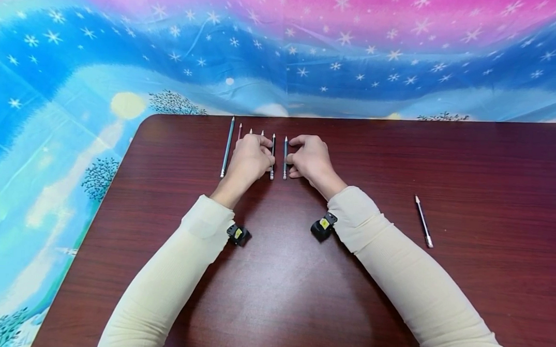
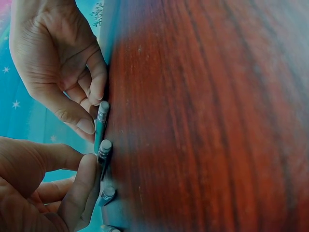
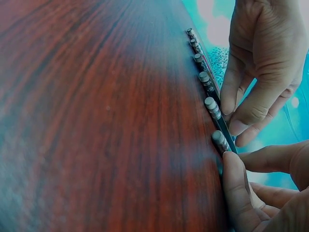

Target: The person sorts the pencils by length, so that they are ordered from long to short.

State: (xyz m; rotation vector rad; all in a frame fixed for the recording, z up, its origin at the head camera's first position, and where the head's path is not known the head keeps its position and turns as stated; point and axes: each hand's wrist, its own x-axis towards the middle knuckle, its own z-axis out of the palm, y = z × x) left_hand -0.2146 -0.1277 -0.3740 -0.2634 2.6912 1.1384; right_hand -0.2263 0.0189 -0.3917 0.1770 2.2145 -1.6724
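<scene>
Six pencils stand side by side in a row near the table's far edge, tips away from me. My left hand [image 1: 250, 159] has thumb and fingertips on a black pencil [image 1: 272, 169], and it hides parts of the pencils beneath it. To its right, my right hand [image 1: 312, 158] holds the side of a dark teal pencil [image 1: 285, 166] with curled fingers and thumb. A narrow gap separates these two pencils. Longer than the rest, a light blue pencil [image 1: 227, 149] lies at the left end, beside a dark red pencil [image 1: 240, 132]. Silver eraser ends [image 3: 198, 58] line up in the right wrist view.
One dark pencil with a white tip [image 1: 423, 221] lies apart on the right, slightly slanted. The dark red-brown wooden table [image 1: 273, 277] meets a snowflake-patterned cloth [image 1: 283, 49] along its far and left edges. A small black camera sits on each wrist.
</scene>
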